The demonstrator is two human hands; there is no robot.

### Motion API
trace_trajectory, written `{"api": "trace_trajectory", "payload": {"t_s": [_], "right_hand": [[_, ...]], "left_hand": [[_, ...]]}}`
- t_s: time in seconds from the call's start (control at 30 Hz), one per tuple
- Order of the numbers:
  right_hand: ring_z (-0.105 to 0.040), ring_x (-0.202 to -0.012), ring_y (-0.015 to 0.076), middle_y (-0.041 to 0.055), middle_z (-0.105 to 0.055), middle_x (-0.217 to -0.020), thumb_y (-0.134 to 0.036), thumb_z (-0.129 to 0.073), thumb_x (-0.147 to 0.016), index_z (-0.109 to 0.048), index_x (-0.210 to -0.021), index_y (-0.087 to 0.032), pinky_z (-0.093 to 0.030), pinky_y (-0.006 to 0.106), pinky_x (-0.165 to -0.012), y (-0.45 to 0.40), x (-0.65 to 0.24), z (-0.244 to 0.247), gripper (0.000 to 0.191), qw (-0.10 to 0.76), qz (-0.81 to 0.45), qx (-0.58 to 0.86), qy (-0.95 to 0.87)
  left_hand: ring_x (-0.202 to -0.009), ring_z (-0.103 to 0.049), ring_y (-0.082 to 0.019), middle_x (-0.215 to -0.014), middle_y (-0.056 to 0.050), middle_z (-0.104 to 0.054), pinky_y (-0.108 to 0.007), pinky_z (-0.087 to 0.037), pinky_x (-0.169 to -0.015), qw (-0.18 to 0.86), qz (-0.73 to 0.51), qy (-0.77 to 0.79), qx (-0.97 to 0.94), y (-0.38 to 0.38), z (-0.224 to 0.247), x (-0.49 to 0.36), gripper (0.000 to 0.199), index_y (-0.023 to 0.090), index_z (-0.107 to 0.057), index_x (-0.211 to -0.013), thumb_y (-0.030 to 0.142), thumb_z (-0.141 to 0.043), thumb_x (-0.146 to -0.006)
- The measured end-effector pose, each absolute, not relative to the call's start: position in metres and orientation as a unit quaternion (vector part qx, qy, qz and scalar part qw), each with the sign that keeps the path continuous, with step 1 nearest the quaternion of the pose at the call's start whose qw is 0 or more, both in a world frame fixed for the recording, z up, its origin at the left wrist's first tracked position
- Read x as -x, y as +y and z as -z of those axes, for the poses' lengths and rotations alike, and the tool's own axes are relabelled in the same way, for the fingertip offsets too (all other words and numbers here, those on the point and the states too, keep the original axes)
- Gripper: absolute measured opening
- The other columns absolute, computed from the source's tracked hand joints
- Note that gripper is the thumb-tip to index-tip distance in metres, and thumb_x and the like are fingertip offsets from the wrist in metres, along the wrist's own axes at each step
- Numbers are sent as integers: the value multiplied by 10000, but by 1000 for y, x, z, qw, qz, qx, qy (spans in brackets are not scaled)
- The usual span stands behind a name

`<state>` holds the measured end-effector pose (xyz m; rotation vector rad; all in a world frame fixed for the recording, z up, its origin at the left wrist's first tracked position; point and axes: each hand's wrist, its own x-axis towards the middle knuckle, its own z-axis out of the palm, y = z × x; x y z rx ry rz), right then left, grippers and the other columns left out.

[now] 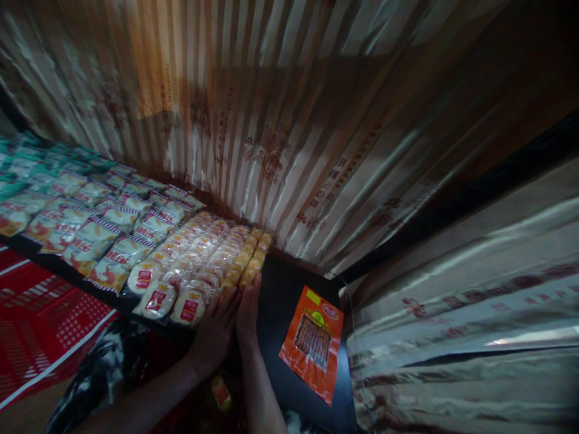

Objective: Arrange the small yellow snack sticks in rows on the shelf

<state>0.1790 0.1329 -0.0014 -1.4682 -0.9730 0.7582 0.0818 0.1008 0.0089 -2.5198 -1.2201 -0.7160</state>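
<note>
Two rows of small yellow packets (254,262) lie on a black surface (275,301). My left hand (219,325) touches the near end of these rows, its fingers stretched out and partly in shadow. Beside it, my right hand (248,307) rests against the right side of the yellow packets with straight fingers. Round wrapped crackers (189,307) with red labels stand in rows just left of my left hand. An orange packet (315,343) lies flat on the black surface to the right of my right hand.
Several striped snack bags (120,259) and green packets (40,163) fill the left of the display. Red plastic crates (49,313) stand at the lower left. A small yellow and red packet (221,393) is below my forearms. Pleated printed sheeting (271,150) hangs behind.
</note>
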Motion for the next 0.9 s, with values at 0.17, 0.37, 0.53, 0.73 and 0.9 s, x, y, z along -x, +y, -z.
{"api": "trace_trajectory", "payload": {"t_s": [0.17, 0.37, 0.53, 0.73, 0.9], "right_hand": [[-116, -1398, 187, 107, -127, -1519, -582, -236, -876, -214, -1432, -126, -102, 412, -1138, 142, -195, -4, 720, 589, -322, 624, -400], [-132, -1395, 177, 101, -161, -1515, -581, -196, -884, -217, -1432, -140, -110, 399, -1137, 154, -196, -11, 704, 575, -318, 623, -423], [-137, -1395, 193, 118, -162, -1513, -592, -202, -877, -227, -1425, -126, -108, 415, -1134, 157, -194, -9, 720, 566, -324, 626, -427], [-127, -1396, 215, 162, -162, -1504, -578, -139, -885, -212, -1419, -50, -116, 437, -1132, 172, -209, -14, 754, 562, -290, 648, -424], [-143, -1393, 211, 169, -208, -1493, -560, -128, -893, -252, -1403, -55, -123, 439, -1131, 185, -209, -11, 728, 551, -297, 640, -446]], "left_hand": [[-1359, -253, -200, -1433, -13, -390, -405, -165, -1103, 133, 259, -425, 857, 100, -9, -83, 477, 208, -443, -1322, 143, -337, -861], [-1345, -288, -205, -1395, -39, -445, -417, -176, -1101, 132, 280, -420, 853, 100, -10, -83, 490, 194, -457, -1313, 113, -342, -843], [-1322, -324, -202, -1364, -36, -484, -401, -187, -1093, 141, 288, -418, 850, 100, -11, -84, 464, 181, -511, -1265, 101, -340, -841], [-1335, -297, -211, -1380, -11, -467, -419, -155, -1106, 118, 298, -432, 843, 98, -3, -86, 410, 221, -526, -1254, 210, -350, -883], [-1331, -302, -211, -1383, -3, -463, -434, -145, -1110, 110, 290, -439, 843, 98, 2, -87, 409, 237, -515, -1264, 233, -356, -887]]}}
